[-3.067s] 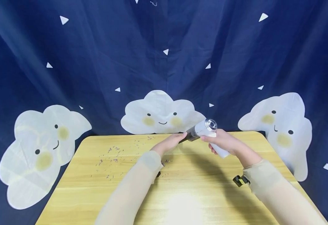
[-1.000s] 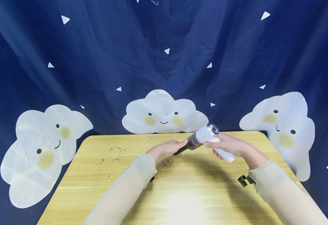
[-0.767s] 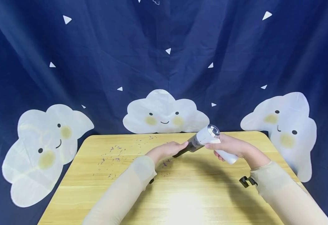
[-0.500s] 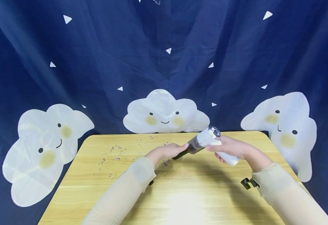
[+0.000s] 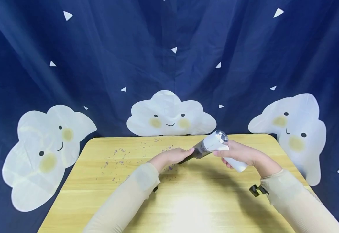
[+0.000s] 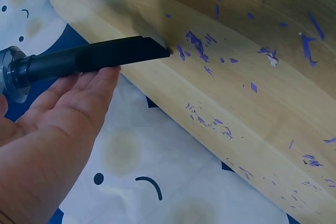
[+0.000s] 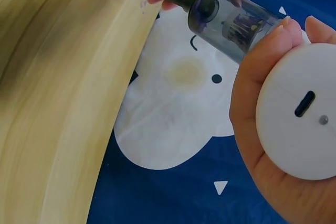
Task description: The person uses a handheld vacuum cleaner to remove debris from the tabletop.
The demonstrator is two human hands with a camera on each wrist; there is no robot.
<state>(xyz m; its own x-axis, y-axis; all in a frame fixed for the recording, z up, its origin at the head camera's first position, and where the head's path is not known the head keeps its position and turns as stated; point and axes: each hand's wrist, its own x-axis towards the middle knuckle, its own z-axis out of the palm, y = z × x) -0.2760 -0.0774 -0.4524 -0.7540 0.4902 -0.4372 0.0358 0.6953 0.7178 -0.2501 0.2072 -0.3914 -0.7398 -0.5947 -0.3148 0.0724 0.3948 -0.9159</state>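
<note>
A white handheld vacuum cleaner (image 5: 213,141) with a smoky clear dust cup (image 7: 226,19) and a black crevice nozzle (image 6: 94,56) is held tilted over the table. My right hand (image 5: 240,153) grips its white handle, fingers curled round it. Along the nozzle, my left hand (image 6: 68,108) supports it from beneath with fairly straight fingers. The nozzle's slanted tip is at or just above the wood, beside purple paper scraps (image 6: 197,45); contact cannot be told. Some dark bits show inside the cup in the right wrist view.
More purple scraps (image 5: 120,161) lie scattered over the left half of the wooden table (image 5: 216,207). A dark blue curtain (image 5: 146,48) with white smiling clouds (image 5: 170,111) hangs close behind the table's far edge. Black clips (image 5: 258,191) sit at the wrists.
Since the earliest frame, the vacuum's nozzle has swung down toward the table and its body has moved slightly right. Both hands have kept their places on it. The last half second shows almost no motion.
</note>
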